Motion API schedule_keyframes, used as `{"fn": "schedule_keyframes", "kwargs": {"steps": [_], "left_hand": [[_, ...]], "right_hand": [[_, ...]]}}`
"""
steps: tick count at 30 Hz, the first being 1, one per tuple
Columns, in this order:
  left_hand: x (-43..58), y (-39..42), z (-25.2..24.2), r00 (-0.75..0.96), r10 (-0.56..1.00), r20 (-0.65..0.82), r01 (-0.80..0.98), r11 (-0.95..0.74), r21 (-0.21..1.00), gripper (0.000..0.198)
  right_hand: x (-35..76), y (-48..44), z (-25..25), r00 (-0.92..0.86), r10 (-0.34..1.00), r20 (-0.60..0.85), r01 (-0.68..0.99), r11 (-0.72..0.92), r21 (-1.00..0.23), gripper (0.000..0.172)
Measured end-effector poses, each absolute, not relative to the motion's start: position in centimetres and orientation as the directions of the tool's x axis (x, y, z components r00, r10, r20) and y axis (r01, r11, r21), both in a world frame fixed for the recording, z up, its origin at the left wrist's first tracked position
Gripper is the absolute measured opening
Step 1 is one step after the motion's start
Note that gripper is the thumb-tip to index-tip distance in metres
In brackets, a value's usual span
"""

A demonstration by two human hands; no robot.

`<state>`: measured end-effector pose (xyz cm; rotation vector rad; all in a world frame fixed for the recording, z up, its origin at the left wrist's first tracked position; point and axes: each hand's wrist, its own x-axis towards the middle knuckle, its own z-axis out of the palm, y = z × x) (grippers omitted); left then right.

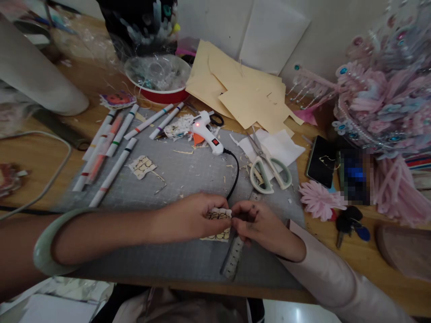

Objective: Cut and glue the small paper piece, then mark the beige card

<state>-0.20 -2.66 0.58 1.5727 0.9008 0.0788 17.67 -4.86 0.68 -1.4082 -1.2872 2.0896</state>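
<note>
In front of me my left hand is closed around a small cream card piece with dark curved line drawings. The fingers of my right hand are pinched together at that piece's right edge; whether something small sits between them I cannot make out. Under my right hand lies a metal ruler, partly covered. A similar drawn card piece rests on the grey cutting mat. Beyond my hands are a white glue gun with a lit red light and scissors with pale green-white handles.
Several markers lie at the left. Behind stand a red-and-white bowl and cream card sheets. At the right are a phone, keys and pink decorations. A black cord runs from the glue gun toward my hands.
</note>
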Motion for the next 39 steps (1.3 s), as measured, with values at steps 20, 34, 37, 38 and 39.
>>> {"fn": "schedule_keyframes", "kwargs": {"steps": [20,34,37,38,39], "left_hand": [[-0.5,-2.56,0.79,0.696,0.571,-0.436,0.432,0.153,0.889,0.019],[-0.5,-2.63,0.6,0.691,0.553,-0.465,0.441,0.188,0.878,0.021],[-0.48,-2.56,0.67,0.691,0.562,-0.454,0.454,0.151,0.878,0.021],[-0.48,-2.54,0.69,0.691,0.564,-0.453,0.459,0.143,0.877,0.021],[-0.49,-2.52,0.7,0.689,0.564,-0.455,0.464,0.139,0.875,0.021]], "right_hand": [[18.5,-4.69,0.51,-0.526,0.62,-0.582,0.168,-0.596,-0.785,0.014],[18.49,-4.67,0.49,-0.536,0.619,-0.574,0.194,-0.572,-0.797,0.024],[18.54,-4.58,0.45,-0.541,0.62,-0.569,0.199,-0.563,-0.802,0.025],[18.57,-4.56,0.42,-0.542,0.622,-0.566,0.2,-0.558,-0.805,0.026],[18.59,-4.55,0.38,-0.544,0.622,-0.563,0.201,-0.555,-0.807,0.026]]}}
